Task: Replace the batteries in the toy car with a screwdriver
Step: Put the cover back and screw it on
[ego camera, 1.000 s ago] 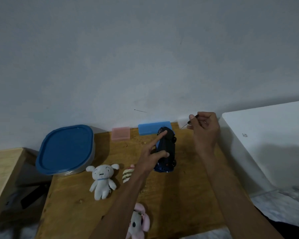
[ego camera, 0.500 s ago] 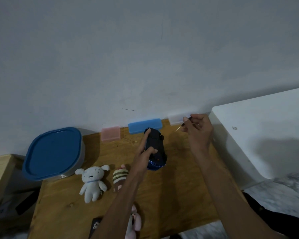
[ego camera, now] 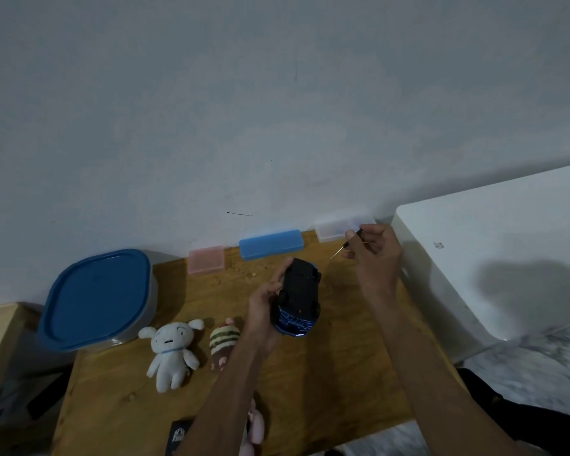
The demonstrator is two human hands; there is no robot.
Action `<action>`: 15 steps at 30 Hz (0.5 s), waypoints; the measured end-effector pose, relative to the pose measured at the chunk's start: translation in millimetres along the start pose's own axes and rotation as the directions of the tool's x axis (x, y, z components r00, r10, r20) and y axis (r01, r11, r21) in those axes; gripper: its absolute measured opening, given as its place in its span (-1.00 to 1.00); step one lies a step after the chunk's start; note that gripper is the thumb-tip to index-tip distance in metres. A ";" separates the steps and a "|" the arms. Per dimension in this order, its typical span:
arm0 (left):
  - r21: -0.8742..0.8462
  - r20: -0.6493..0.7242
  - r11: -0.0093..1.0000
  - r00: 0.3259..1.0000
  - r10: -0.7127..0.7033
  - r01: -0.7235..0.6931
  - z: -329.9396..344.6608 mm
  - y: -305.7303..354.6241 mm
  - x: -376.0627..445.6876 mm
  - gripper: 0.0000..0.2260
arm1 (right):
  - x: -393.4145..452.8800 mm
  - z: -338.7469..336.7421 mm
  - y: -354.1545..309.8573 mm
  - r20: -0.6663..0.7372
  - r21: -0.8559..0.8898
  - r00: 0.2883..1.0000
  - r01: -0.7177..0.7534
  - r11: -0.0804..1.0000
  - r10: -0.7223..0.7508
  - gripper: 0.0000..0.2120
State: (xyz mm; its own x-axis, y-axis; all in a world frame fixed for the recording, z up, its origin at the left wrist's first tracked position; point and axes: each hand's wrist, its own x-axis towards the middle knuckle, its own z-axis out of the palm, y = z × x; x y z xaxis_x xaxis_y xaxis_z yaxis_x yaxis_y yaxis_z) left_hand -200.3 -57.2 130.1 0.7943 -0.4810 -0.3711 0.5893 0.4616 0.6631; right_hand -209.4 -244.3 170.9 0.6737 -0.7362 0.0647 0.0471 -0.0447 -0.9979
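A blue toy car (ego camera: pixel 299 297) is turned belly-up above the wooden table (ego camera: pixel 336 383), its black underside facing me. My left hand (ego camera: pixel 264 304) grips it along its left side. My right hand (ego camera: pixel 374 255), to the right of the car and a little farther back, pinches a thin screwdriver (ego camera: pixel 344 245) with a black handle. The metal tip points down-left toward the car and stops short of it.
Against the wall lie a pink box (ego camera: pixel 206 260), a blue box (ego camera: pixel 270 244) and a clear box (ego camera: pixel 334 229). A blue-lidded container (ego camera: pixel 96 299) sits at the left. A white plush (ego camera: pixel 171 352), a striped plush (ego camera: pixel 223 343), a pink plush (ego camera: pixel 255 429) and a white appliance (ego camera: pixel 494 258) surround the workspace.
My left hand has tipped the car over from resting on the table to belly-up in my grip. The right hand with the screwdriver stayed near the clear box.
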 end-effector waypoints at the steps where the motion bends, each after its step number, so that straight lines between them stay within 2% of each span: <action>1: 0.013 0.005 1.000 1.000 -0.008 0.008 0.9 0.2 0.2 -0.48 | -0.3 -0.6 0.0 -0.003 0.002 1.000 0.000 1.000 0.000 -0.82; 5: 0.072 0.020 0.997 0.999 -0.027 0.025 5.8 1.7 -0.8 -0.42 | -1.1 -1.5 0.1 -0.009 0.020 1.000 -0.005 1.000 0.005 -0.82; 10: -0.047 0.090 0.995 0.993 -0.078 0.083 8.6 -2.4 -5.9 -0.45 | -2.9 -3.9 -2.5 -0.023 0.042 1.000 -0.010 0.999 0.011 -0.82; 15: -0.029 0.115 0.990 0.985 -0.132 0.136 6.7 -15.2 -8.0 -0.46 | -3.7 -5.8 -3.8 -0.028 0.072 0.999 -0.027 0.997 0.029 -0.82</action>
State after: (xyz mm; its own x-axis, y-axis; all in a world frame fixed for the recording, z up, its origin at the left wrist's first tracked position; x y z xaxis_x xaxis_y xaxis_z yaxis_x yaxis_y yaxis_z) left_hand -216.6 -65.3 127.3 0.6875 -0.6200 -0.3780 0.6958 0.4136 0.5871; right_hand -216.3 -245.3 174.5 0.6535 -0.7561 0.0355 0.0818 0.0239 -0.9964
